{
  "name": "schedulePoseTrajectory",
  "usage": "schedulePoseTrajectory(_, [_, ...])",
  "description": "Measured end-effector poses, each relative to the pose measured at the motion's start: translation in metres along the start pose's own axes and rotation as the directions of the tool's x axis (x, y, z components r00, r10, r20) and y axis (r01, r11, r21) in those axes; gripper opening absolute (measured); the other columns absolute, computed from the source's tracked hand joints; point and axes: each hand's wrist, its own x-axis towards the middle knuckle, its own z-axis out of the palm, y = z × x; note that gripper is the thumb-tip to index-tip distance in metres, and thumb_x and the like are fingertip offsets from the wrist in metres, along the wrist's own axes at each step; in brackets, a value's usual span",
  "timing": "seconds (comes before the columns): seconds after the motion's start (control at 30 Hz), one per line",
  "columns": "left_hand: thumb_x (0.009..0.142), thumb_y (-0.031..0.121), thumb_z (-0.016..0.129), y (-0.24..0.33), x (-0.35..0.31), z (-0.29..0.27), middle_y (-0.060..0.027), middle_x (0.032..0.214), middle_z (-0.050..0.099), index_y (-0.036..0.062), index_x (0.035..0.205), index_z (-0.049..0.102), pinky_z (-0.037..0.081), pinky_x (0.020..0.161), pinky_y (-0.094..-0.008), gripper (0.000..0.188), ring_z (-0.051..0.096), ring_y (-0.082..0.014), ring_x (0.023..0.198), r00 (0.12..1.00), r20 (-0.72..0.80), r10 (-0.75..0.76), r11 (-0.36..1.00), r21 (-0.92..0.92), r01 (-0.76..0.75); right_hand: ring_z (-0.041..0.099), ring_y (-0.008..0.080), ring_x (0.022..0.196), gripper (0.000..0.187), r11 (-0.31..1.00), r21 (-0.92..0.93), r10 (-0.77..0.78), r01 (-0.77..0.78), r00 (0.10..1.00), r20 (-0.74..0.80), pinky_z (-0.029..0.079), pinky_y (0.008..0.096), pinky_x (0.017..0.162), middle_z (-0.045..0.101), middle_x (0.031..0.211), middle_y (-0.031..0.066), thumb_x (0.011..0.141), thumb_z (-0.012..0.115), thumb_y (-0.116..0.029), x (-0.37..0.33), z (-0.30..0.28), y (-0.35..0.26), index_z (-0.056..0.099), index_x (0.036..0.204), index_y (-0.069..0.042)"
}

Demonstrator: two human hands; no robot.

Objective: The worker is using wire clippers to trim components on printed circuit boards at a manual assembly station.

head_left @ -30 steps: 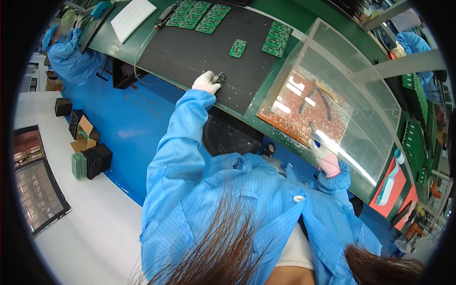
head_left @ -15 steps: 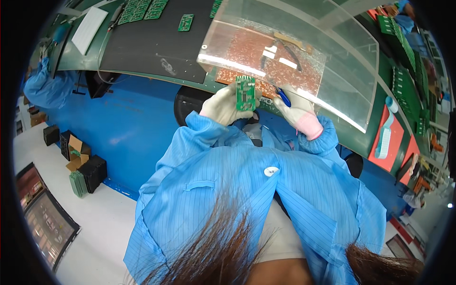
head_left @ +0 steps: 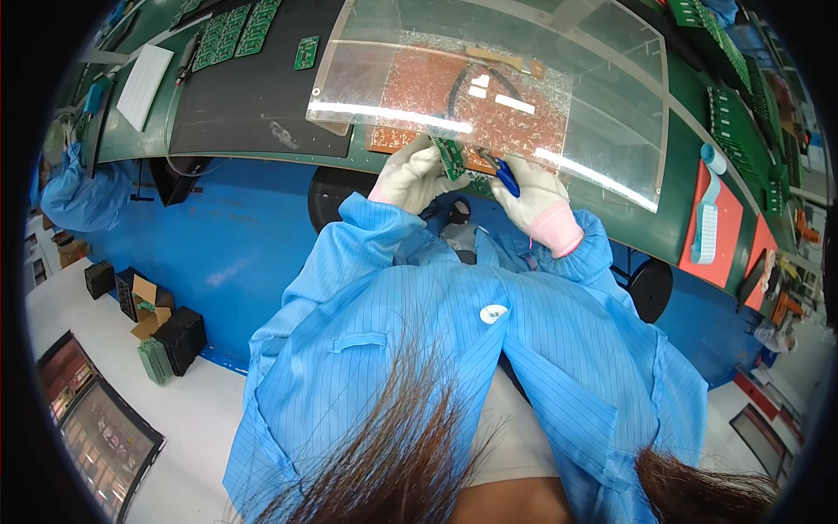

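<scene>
My left hand, in a white glove with a pink cuff, grips a small green circuit board by its edge. The board is tilted, with a row of pins along one side. In my right hand, gloved the same way, are blue-handled cutters, their jaws close to the board's right side. Both hands are at the bench's front edge, just below the opening of a clear plastic cover. Whether the jaws touch the board is too small to tell.
Beneath the cover lies a reddish-brown mat strewn with clippings, with another tool and white labels. Left of it, a black mat carries a single board and rows of boards. At right, a pale blue tape strip rests on a red sheet.
The board has tipped from facing me to an angled pose. My right hand has brought the cutters nearer to it. The whole view has shifted slightly.
</scene>
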Motion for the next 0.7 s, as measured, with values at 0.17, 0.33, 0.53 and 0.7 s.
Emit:
schedulePoseTrajectory(0.17, [0.081, 0.013, 0.059, -0.002, -0.004, 0.004, -0.021, 0.112, 0.051, -0.0062, 0.124, 0.036, 0.049, 0.082, -0.039, 0.053, 0.055, -0.029, 0.101, 0.994, -0.081, 0.075, 0.995, 0.068, -0.069, 0.059, 0.032, 0.078, 0.035, 0.991, -0.119, -0.062, 0.061, 0.998, -0.006, 0.046, 0.037, 0.069, 0.061, 0.087, 0.013, 0.076, 0.057, -0.027, 0.003, 0.008, -0.002, 0.053, 0.105, -0.008])
schedulePoseTrajectory(0.33, [0.08, 0.011, 0.06, -0.005, -0.007, 0.0, -0.0217, 0.111, 0.052, -0.0077, 0.123, 0.037, 0.048, 0.083, -0.0393, 0.053, 0.056, -0.0293, 0.099, 0.986, -0.094, 0.135, 0.988, 0.092, -0.126, 0.058, 0.0311, 0.079, 0.036, 0.979, -0.172, -0.111, 0.108, 0.994, -0.008, 0.046, 0.0366, 0.07, 0.061, 0.089, 0.0122, 0.075, 0.059, -0.026, 0.007, 0.013, -0.001, 0.052, 0.105, -0.008])
schedulePoseTrajectory(0.53, [0.078, 0.009, 0.061, -0.006, -0.01, -0.002, -0.0223, 0.109, 0.054, -0.0082, 0.122, 0.038, 0.047, 0.085, -0.0392, 0.053, 0.056, -0.0296, 0.097, 0.977, -0.122, 0.177, 0.981, 0.105, -0.165, 0.058, 0.0301, 0.081, 0.035, 0.96, -0.226, -0.183, 0.164, 0.981, -0.065, 0.046, 0.0354, 0.07, 0.061, 0.089, 0.0111, 0.073, 0.06, -0.024, 0.011, 0.019, 0.002, 0.053, 0.103, -0.008])
schedulePoseTrajectory(0.7, [0.078, 0.009, 0.063, -0.005, -0.008, 0.002, -0.0227, 0.108, 0.054, -0.0089, 0.123, 0.037, 0.047, 0.085, -0.0392, 0.055, 0.057, -0.0299, 0.096, 0.977, -0.121, 0.175, 0.981, 0.104, -0.163, 0.058, 0.0291, 0.081, 0.032, 0.95, -0.203, -0.272, 0.239, 0.951, -0.15, 0.046, 0.0354, 0.069, 0.061, 0.09, 0.0106, 0.071, 0.06, -0.022, 0.014, 0.018, 0.001, 0.053, 0.099, -0.009])
